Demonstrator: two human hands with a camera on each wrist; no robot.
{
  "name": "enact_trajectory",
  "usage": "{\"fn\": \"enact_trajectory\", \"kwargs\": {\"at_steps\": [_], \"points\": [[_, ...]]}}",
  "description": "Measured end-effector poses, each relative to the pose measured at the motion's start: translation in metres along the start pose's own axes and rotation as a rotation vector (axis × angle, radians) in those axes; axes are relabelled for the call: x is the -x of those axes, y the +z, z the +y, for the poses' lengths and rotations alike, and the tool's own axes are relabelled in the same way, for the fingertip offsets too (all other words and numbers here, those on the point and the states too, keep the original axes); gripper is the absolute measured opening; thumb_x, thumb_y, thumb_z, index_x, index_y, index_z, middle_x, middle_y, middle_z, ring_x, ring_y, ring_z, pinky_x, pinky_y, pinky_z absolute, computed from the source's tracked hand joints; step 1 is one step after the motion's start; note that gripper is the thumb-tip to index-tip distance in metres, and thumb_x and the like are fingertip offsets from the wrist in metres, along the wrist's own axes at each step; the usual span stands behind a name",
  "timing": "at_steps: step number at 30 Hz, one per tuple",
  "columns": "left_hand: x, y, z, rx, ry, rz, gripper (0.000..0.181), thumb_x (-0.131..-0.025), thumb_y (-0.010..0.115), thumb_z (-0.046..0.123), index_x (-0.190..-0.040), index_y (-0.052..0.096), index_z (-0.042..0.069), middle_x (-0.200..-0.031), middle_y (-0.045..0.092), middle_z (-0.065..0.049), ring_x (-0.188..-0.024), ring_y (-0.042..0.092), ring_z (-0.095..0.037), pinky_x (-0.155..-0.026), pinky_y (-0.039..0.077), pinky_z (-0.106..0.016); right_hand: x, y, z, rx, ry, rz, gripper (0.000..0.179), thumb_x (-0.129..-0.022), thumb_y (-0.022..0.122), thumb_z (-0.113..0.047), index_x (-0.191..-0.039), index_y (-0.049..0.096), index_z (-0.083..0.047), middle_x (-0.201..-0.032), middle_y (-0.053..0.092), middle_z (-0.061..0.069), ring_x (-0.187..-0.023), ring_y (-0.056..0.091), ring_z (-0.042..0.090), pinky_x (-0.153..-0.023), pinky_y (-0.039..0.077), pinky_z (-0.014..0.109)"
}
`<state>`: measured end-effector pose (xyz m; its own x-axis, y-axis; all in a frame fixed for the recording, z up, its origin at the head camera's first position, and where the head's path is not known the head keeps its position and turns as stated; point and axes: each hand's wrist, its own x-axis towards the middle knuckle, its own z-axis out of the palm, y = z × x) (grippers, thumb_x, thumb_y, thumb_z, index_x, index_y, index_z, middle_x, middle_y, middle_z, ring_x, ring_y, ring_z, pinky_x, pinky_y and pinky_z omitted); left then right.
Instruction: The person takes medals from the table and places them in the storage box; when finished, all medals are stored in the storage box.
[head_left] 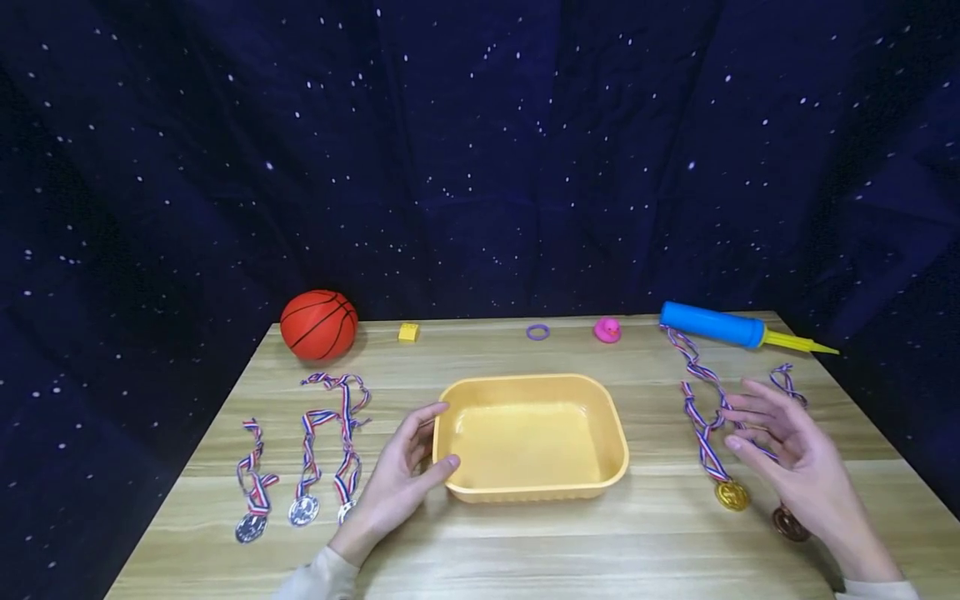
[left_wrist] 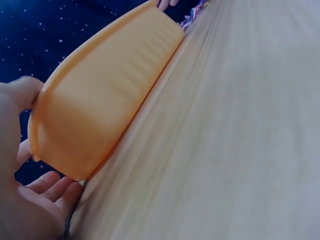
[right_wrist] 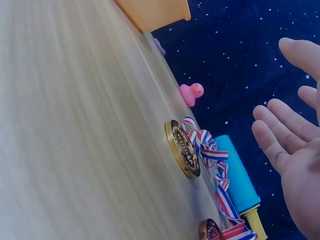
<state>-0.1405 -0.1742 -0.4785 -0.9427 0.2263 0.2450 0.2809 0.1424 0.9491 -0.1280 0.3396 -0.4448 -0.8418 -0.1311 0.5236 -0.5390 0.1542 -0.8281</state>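
Observation:
A yellow plastic basin (head_left: 531, 493) sits mid-table with nothing in it. My left hand (head_left: 402, 467) holds its left end, with the thumb and a finger at the rim; in the left wrist view the lower fingers (left_wrist: 57, 192) lie by the outer wall. Off to the right, my right hand (head_left: 795, 462) is raised with fingers spread and holds nothing. Beneath and beside it lie a gold medal (head_left: 732, 496) and a bronze medal (head_left: 790, 524), both on striped ribbons. The right hand partly hides the bronze medal's ribbon.
Left of the basin lie silver medals (head_left: 303, 510) with ribbons. Along the back edge are a basketball (head_left: 319, 325), a yellow block (head_left: 408, 332), a purple ring (head_left: 537, 332), a pink rubber duck (head_left: 607, 330) and a blue hand pump (head_left: 711, 323). A dark starry curtain (head_left: 480, 167) hangs behind.

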Motion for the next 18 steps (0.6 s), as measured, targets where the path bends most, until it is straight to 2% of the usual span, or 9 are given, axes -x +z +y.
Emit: {"fn": "enact_trajectory", "kwargs": {"at_steps": [7, 12, 16, 18], "points": [[0.0006, 0.0041, -0.0043, -0.031, -0.014, 0.031, 0.073, -0.098, 0.082, 0.006, -0.163, 0.049, 0.013, -0.169, 0.051, -0.016, -0.154, 0.052, -0.040, -0.127, 0.042, -0.036, 0.0018, -0.0010, -0.0001, 0.029, 0.024, -0.033, 0.068, -0.092, 0.065, 0.032, -0.155, 0.048, 0.015, -0.135, 0.076, 0.008, -0.122, 0.073, 0.014, -0.102, 0.059, 0.020], [0.0009, 0.0038, -0.0056, -0.044, -0.003, 0.033, 0.073, -0.098, 0.082, 0.007, -0.163, 0.049, 0.012, -0.170, 0.050, -0.015, -0.154, 0.051, -0.041, -0.128, 0.042, -0.039, 0.0052, -0.0025, 0.0003, 0.077, 0.053, -0.059, 0.062, -0.093, 0.067, 0.029, -0.152, 0.052, 0.016, -0.129, 0.077, 0.014, -0.116, 0.076, 0.014, -0.099, 0.060, 0.019], [0.0007, 0.0035, -0.0059, -0.051, -0.005, 0.030, 0.073, -0.098, 0.083, 0.007, -0.163, 0.049, 0.012, -0.170, 0.050, -0.013, -0.155, 0.050, -0.039, -0.127, 0.042, -0.034, 0.0075, -0.0058, 0.0042, 0.079, 0.064, -0.109, 0.065, -0.089, 0.071, 0.030, -0.150, 0.053, 0.016, -0.127, 0.076, 0.021, -0.111, 0.077, 0.017, -0.096, 0.062, 0.021], [0.0005, 0.0033, -0.0059, -0.049, -0.008, 0.030, 0.073, -0.098, 0.083, 0.007, -0.162, 0.049, 0.012, -0.170, 0.050, -0.013, -0.155, 0.050, -0.038, -0.126, 0.042, -0.030, 0.0087, -0.0076, 0.0064, 0.114, 0.078, -0.144, 0.067, -0.088, 0.075, 0.028, -0.150, 0.054, 0.013, -0.127, 0.076, 0.022, -0.110, 0.077, 0.018, -0.096, 0.062, 0.021]]}}
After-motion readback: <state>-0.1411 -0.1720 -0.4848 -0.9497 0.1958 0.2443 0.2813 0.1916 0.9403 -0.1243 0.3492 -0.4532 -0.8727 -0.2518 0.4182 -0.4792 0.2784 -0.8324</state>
